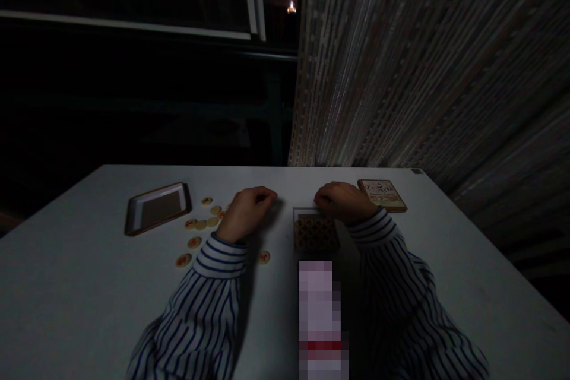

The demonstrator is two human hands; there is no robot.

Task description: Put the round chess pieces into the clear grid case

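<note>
My left hand (246,212) is above the table with its fingers curled and thumb and fingertip together; anything in the pinch is too dark to make out. Beside and behind it lie several round Chinese chess pieces (200,225), some with red characters. A single Chinese chess piece (264,257) lies nearer to me. My right hand (345,200) is closed at the far right corner of a small box (295,228) holding rows of round pieces. What its fingers hold, if anything, is hidden.
An open shallow tray (130,221) lies at the left of the white table (80,285). Right of my right hand is a flat box or lid (383,195) with printed characters. A strand curtain (356,71) hangs behind the table. The room is dim.
</note>
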